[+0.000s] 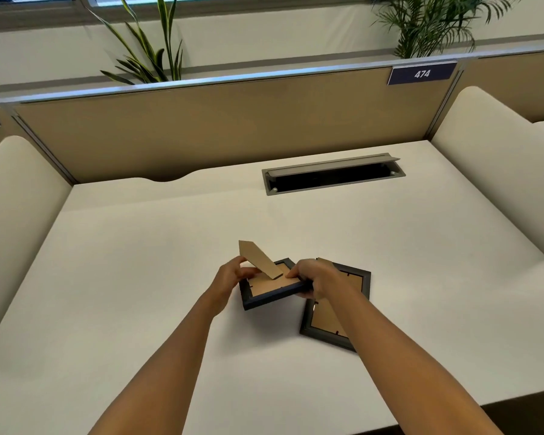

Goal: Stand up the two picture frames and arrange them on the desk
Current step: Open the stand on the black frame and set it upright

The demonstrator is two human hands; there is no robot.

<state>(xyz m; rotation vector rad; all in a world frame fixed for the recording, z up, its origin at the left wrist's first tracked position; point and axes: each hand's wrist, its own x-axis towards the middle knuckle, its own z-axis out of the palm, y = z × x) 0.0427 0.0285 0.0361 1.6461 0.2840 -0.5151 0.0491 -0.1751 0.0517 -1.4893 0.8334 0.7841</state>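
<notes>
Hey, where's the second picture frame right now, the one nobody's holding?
In the head view, the second frame lies back-up on the desk, right of centre, partly under the right hand and beside the held frame.

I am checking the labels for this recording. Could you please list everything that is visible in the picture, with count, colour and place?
picture frame in the hands: 1, dark frame with brown back, face down, lifted at the near middle of the desk
easel stand: 1, brown card, folded up from the back of the held frame
second picture frame: 1, dark with brown back, lying face down on the desk, partly under the right forearm
desk: 1, white
cable hatch: 1, grey, lid open, far right of the desk
partition panel: 1, tan, behind the desk
number sign 474: 1, dark blue, top right of the partition
plants: 2, green, behind the partition
left hand: 1, at the stand and the frame's left edge
right hand: 1, gripping the frame's right edge
</notes>
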